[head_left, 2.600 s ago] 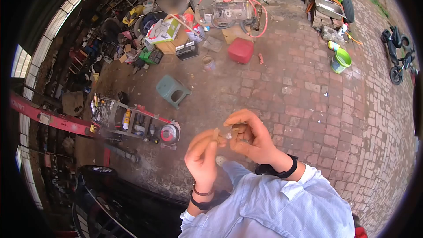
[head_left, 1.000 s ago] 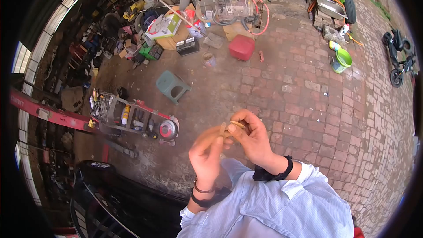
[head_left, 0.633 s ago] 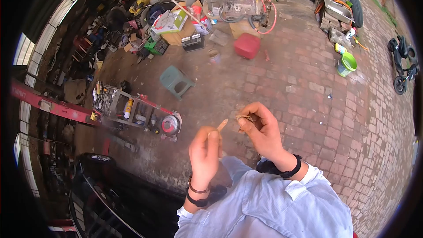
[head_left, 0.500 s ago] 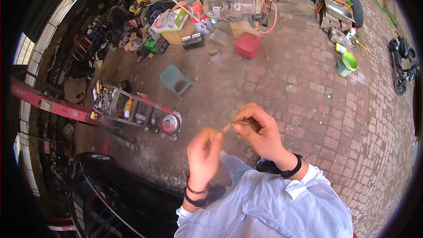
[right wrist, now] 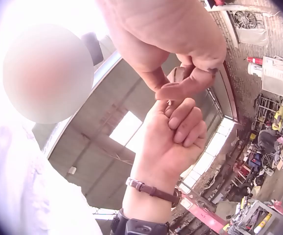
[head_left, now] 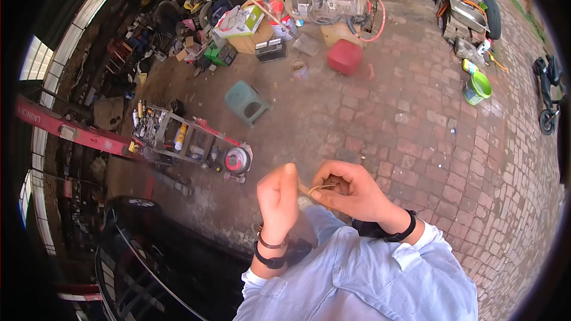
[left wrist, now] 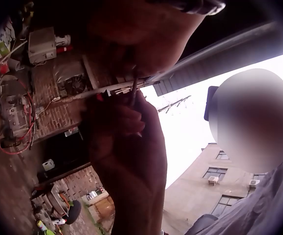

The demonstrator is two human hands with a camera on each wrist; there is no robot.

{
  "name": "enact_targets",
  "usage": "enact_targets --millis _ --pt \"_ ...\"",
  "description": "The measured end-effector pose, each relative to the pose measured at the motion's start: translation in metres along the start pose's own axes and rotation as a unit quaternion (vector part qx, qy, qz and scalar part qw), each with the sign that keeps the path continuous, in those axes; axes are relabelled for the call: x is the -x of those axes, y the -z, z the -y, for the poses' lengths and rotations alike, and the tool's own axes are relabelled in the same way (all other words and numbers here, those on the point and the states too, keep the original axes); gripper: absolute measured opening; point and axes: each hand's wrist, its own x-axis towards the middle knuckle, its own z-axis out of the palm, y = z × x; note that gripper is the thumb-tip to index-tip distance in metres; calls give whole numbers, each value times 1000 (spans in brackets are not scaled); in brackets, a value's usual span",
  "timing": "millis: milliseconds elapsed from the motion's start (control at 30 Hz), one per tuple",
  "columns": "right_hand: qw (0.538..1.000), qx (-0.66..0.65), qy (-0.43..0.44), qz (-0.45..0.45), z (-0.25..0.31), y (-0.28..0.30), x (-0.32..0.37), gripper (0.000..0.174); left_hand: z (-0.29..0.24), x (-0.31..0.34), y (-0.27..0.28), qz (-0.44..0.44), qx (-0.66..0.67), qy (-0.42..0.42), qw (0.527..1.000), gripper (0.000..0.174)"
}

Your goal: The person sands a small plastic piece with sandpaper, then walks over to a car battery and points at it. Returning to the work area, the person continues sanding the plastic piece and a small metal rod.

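Note:
My right hand (head_left: 357,187) pinches a thin tan strip (head_left: 326,186) between thumb and fingertips; it curves in a small loop. Beside it is my left hand (head_left: 278,196), thumb pointing up and several fingers curled toward the palm. Its fingertip side reaches into the right hand's pinch, and I cannot tell whether it also holds the strip. In the right wrist view, the right fingers (right wrist: 185,90) meet the top of the left hand (right wrist: 168,134) and cover most of the strip. The left wrist view shows both hands dark against the sky, with the strip (left wrist: 133,90) edge-on between them.
A green plastic stool (head_left: 245,103) and a tool-laden cart (head_left: 190,142) stand ahead. Beyond are a red cushion-like seat (head_left: 344,56), a black battery (head_left: 270,50) and an engine (head_left: 338,1) with hoses. A green bucket (head_left: 477,88) sits right; a black car (head_left: 172,249) is at lower left.
The hands were apart half a second ago, a tan tip projecting from the left; they have since come together and lowered. The left thumb now points up, and the strip shows as a loop.

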Motion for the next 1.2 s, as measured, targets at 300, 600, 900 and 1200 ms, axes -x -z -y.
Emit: enact_targets --millis 300,600,900,1200 --pt "998 -7 5 -62 5 -8 -4 19 -10 -2 -3 70 -13 27 997 39" --pt "999 -9 -36 -19 18 12 -13 17 -32 3 2 50 46 -31 997 48" --pt "996 -93 7 14 16 -9 -6 18 -35 -6 6 56 8 37 998 42" --pt "997 -71 16 -20 1 -14 -4 22 -14 -5 3 56 44 6 997 43"
